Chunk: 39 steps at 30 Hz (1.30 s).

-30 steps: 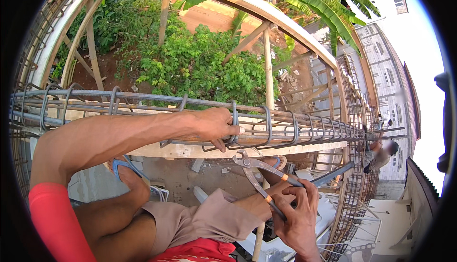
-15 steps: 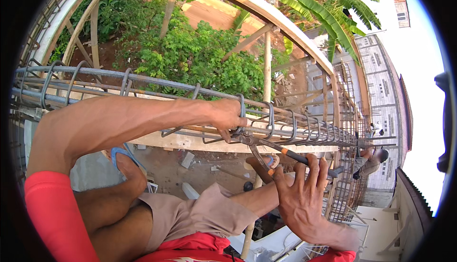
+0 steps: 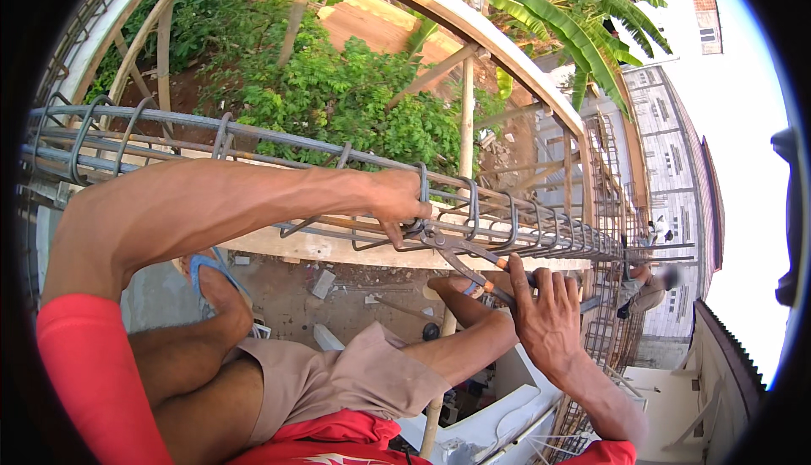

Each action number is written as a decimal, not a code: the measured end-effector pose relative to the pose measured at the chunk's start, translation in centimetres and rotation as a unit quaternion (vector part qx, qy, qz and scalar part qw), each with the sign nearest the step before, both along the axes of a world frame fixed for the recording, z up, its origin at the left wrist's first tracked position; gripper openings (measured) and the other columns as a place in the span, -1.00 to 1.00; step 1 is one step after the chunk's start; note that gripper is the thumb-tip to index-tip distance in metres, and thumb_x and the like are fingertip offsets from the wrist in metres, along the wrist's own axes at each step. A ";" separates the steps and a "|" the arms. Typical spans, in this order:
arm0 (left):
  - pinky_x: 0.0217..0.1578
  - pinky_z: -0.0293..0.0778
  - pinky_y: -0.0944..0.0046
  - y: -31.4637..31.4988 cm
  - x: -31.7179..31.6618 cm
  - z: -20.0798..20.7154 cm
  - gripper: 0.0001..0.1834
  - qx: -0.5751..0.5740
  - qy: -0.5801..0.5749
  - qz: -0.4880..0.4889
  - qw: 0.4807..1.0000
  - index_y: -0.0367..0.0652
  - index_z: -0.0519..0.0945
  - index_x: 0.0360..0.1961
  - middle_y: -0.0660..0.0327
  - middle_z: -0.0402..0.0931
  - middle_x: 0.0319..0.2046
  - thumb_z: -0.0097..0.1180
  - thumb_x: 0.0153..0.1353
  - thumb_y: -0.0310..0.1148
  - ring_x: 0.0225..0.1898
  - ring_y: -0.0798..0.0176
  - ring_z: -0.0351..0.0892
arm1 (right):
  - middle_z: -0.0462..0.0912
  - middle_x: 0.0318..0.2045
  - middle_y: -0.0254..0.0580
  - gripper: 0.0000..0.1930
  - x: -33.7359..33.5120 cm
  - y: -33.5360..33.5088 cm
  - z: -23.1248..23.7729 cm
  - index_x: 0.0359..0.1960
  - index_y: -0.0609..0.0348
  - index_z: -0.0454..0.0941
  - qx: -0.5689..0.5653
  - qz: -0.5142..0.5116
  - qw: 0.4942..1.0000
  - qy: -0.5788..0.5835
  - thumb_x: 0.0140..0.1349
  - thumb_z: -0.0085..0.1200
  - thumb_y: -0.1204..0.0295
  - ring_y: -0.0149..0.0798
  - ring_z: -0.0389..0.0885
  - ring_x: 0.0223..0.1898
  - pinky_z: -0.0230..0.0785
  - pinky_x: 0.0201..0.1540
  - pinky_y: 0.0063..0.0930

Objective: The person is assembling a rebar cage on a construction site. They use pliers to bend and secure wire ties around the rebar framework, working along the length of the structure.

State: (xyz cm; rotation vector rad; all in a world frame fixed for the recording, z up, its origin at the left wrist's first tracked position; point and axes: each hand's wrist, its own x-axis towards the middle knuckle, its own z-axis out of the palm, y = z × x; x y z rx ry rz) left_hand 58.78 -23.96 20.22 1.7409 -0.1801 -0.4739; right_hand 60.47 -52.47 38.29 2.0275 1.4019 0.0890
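Note:
A long reinforcement cage of steel bars (image 3: 279, 139) with square stirrups runs across in front of me. My left hand (image 3: 397, 198) is closed at one stirrup (image 3: 423, 183), its fingers hooked down among the bars. Just right of those fingertips, the jaws of a pair of pincers (image 3: 448, 243) rest at the crossing of the stirrup and a lower bar. My right hand (image 3: 547, 311) is wrapped round the pincers' dark handles, which have orange bands. Whether wire sits in the jaws is too small to make out.
A wooden plank (image 3: 338, 251) lies along and below the cage. My sandalled foot (image 3: 221, 283) is at the left, beneath the cage. Green shrubs (image 3: 338, 93) and a curved formwork beam (image 3: 507, 38) lie beyond. Another person (image 3: 649, 288) is farther off at the right.
My right hand has closed from loosely spread fingers to a grip round the pincers' handles, which are nearer together. My left hand stays at the same stirrup. The view has shifted slightly.

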 end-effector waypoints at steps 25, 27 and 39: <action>-0.35 0.83 0.18 -0.1 -0.3 0.6 -0.51 -0.090 0.158 0.080 0.980 -0.59 0.52 -0.03 -0.17 0.63 -0.15 0.03 0.48 -0.19 -0.27 -0.09 0.83 | 0.47 -0.13 -0.07 -0.69 -2.1 -1.2 -1.2 -0.06 0.08 0.59 0.057 0.081 0.995 0.017 0.22 0.33 0.29 0.15 0.42 0.15 0.21 0.15 0.27; -0.37 0.82 0.17 -0.1 -0.4 0.8 -0.51 -0.098 0.145 0.081 0.981 -0.61 0.51 -0.09 -0.18 0.64 -0.15 0.02 0.48 -0.19 -0.29 -0.09 0.84 | 0.44 -0.04 -0.02 -0.65 -2.1 -1.4 -1.4 -0.01 0.06 0.56 0.058 0.110 0.992 -0.006 0.23 0.35 0.27 0.17 0.44 0.15 0.27 0.12 0.24; -0.46 0.76 0.21 -0.1 0.4 -0.3 -0.56 -0.014 0.033 0.009 0.999 -0.52 0.56 -0.28 -0.06 0.73 -0.31 0.02 0.50 -0.22 -0.31 -0.01 0.84 | 0.55 -0.14 -0.09 -0.26 7.9 6.2 4.1 0.33 0.13 0.48 -0.043 0.231 0.972 0.010 0.19 0.30 -0.02 -0.10 0.55 -0.17 0.47 -0.10 -0.19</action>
